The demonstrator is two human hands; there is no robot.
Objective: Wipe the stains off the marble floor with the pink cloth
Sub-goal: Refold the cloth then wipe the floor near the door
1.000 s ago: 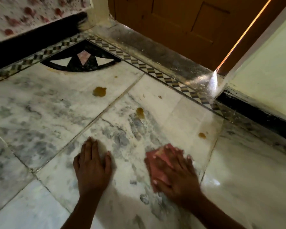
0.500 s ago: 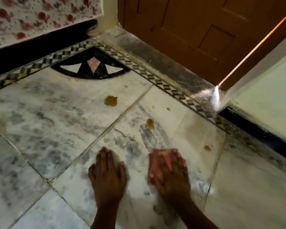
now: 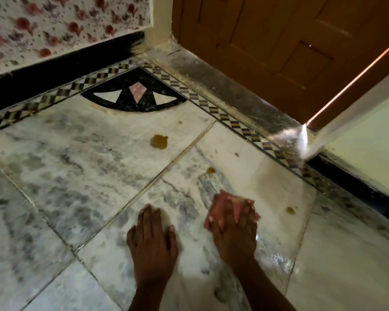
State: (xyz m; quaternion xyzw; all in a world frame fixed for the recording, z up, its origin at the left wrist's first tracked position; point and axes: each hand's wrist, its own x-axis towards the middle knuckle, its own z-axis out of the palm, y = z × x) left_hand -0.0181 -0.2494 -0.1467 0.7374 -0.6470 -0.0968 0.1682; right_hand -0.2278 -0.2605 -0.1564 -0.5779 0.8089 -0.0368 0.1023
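Observation:
The pink cloth [image 3: 218, 206] lies flat on the grey-veined marble floor [image 3: 76, 171], pressed down under my right hand [image 3: 233, 227]; only its far and left edges show past my fingers. My left hand [image 3: 152, 241] rests flat on the floor just left of it, fingers together, holding nothing. Brown stains dot the marble: a large one [image 3: 158, 141] farther away, a small one [image 3: 211, 170] just beyond the cloth, another [image 3: 290, 210] to the right of the cloth, and a tiny speck [image 3: 179, 122] near the corner inlay.
A wooden door [image 3: 267, 46] stands ajar beyond a dusty threshold [image 3: 222, 90]. A checkered border strip [image 3: 211, 106] and a black fan-shaped inlay [image 3: 135, 95] mark the corner. A floral wall [image 3: 54, 25] with black skirting is at left, a pale wall [image 3: 368, 153] at right.
Both hands have slid forward along the floor toward the small stain, the right one pushing the cloth. The view has tilted up toward the door.

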